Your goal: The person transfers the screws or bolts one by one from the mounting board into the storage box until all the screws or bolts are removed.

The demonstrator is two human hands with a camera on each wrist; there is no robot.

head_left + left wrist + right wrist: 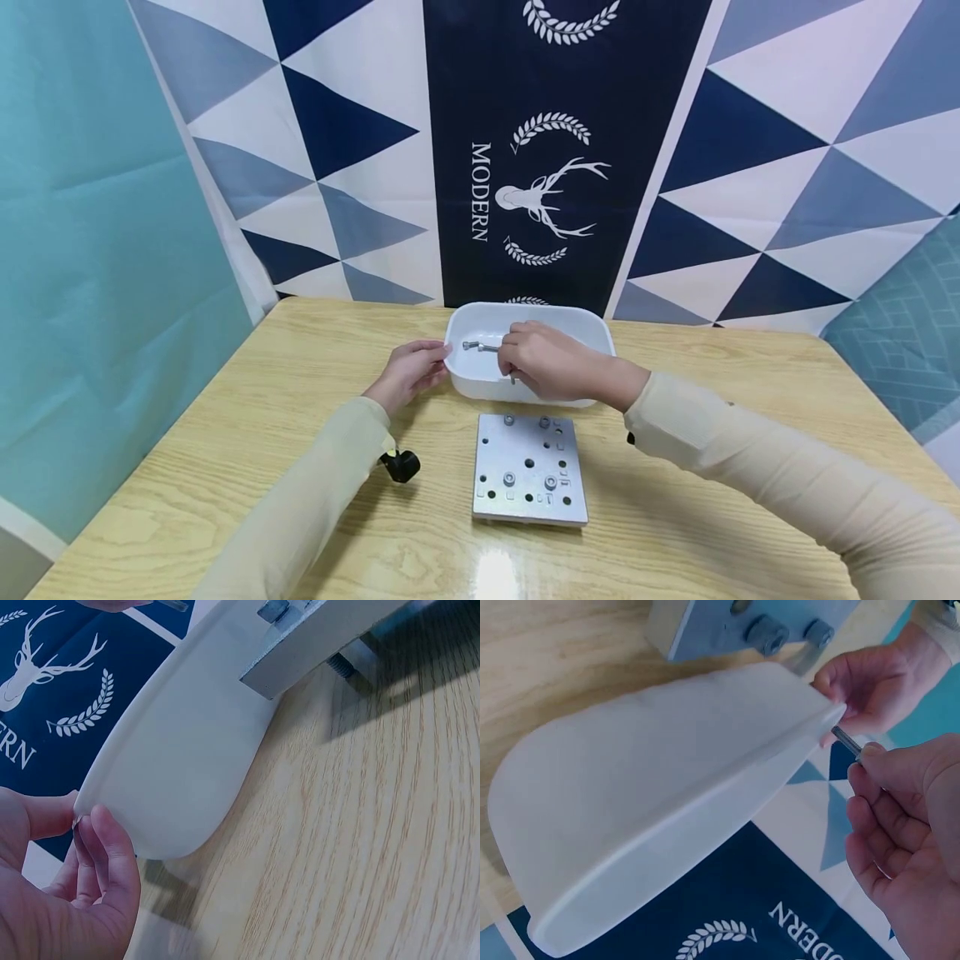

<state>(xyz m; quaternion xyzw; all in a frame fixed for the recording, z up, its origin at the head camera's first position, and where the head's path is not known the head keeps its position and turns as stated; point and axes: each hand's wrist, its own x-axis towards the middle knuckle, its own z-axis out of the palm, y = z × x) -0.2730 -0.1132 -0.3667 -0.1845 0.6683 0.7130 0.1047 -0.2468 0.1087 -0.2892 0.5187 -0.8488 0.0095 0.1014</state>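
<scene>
My left hand (411, 369) pinches the left end of a white plastic tray (480, 388) between thumb and fingers. Above the tray, my right hand (547, 360) pinches a metal screw (847, 742) between thumb and forefinger, its shaft sticking out past the fingertips. A couple of loose screws (471, 345) lie in the tray, left of the right hand, which hides part of the inside. In front of the tray sits a silver metal plate (512, 450) with several holes and several socket-head bolts standing in it; in the left wrist view a threaded end (341, 665) pokes out beneath it.
Everything stands on a light wood-grain table (322, 367). Behind it hangs a patterned cloth (367, 167) with triangles and a deer print, close to the tray's far side. A teal curtain (90, 250) borders the left. A small black device (401, 467) sits at the left wrist.
</scene>
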